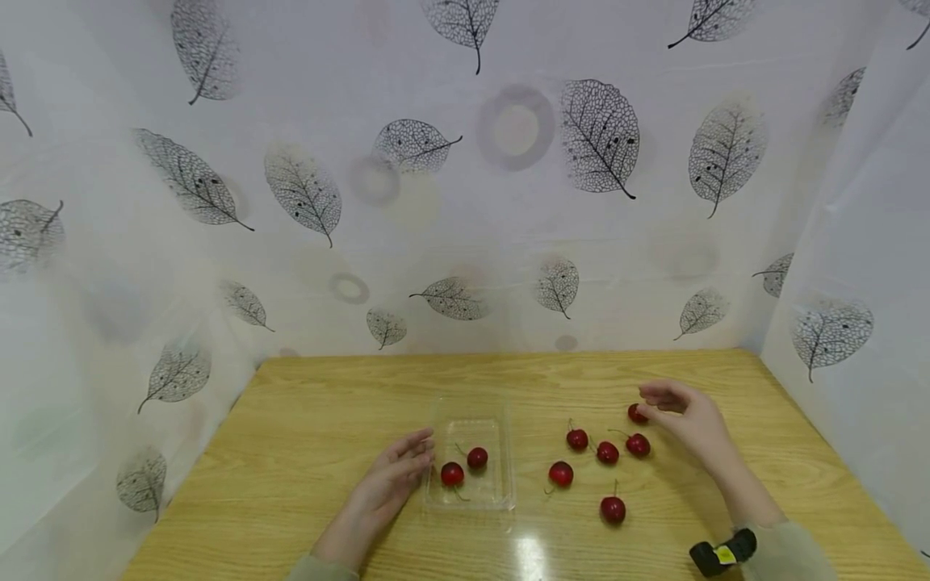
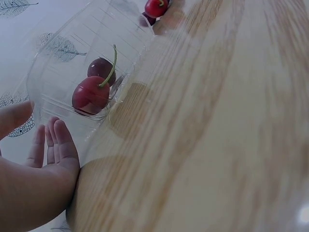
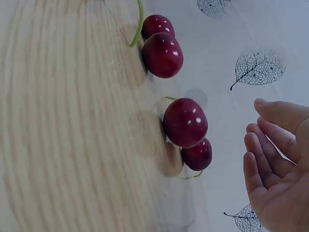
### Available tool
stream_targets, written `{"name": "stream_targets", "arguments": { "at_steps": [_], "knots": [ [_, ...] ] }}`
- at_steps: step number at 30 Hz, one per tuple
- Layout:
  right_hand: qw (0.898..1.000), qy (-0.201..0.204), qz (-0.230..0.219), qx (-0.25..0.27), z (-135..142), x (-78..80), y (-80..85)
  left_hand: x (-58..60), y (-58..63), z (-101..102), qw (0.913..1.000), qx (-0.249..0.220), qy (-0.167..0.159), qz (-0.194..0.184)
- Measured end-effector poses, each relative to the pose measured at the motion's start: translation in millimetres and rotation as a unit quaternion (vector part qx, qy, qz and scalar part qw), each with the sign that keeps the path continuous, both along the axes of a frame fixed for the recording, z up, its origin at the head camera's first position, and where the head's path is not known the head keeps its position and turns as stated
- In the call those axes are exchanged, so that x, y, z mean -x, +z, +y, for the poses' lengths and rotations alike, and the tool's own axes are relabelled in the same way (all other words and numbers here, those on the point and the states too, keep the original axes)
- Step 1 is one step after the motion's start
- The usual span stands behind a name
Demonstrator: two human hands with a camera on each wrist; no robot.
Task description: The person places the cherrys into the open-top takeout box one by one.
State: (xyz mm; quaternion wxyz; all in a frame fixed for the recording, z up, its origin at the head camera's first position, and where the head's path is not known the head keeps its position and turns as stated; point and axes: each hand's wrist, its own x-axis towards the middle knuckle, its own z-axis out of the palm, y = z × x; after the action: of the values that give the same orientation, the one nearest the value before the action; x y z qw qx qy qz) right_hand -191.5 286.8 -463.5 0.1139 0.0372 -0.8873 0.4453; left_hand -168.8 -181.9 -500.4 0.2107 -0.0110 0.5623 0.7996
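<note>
Here's my right hand (image 1: 686, 421), loosely open, empty, right by the farthest cherry (image 1: 634, 414): a reach, I'd judge, calling for a pinch! My left hand (image 1: 392, 482), fingers relaxed, flanks the clear tray (image 1: 513, 484) holding two cherries (image 1: 477, 458).

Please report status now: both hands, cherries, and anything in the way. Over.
Left hand beside clear container, fingers relaxed. Right hand near farthest cherry, holding nothing. Two cherries inside, six on table. Loose cherries lie between right hand and container.
</note>
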Motion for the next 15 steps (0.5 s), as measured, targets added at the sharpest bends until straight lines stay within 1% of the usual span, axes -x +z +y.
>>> {"name": "stream_targets", "arguments": {
  "at_steps": [6, 10, 15],
  "knots": [
    [1.000, -0.015, -0.009, -0.001, 8, 1.2, -6.3, -0.1, 0.1, 0, 1.0000, -0.004, 0.000, -0.004],
    [1.000, -0.016, -0.014, 0.000, 11, 0.9, -8.9, -0.4, 0.2, 0, 1.0000, -0.002, -0.003, -0.004],
    [1.000, -0.016, -0.007, -0.006, 15, 2.7, -14.3, -0.2, 0.4, 0, 1.0000, 0.004, -0.002, -0.001]
  ]
}}
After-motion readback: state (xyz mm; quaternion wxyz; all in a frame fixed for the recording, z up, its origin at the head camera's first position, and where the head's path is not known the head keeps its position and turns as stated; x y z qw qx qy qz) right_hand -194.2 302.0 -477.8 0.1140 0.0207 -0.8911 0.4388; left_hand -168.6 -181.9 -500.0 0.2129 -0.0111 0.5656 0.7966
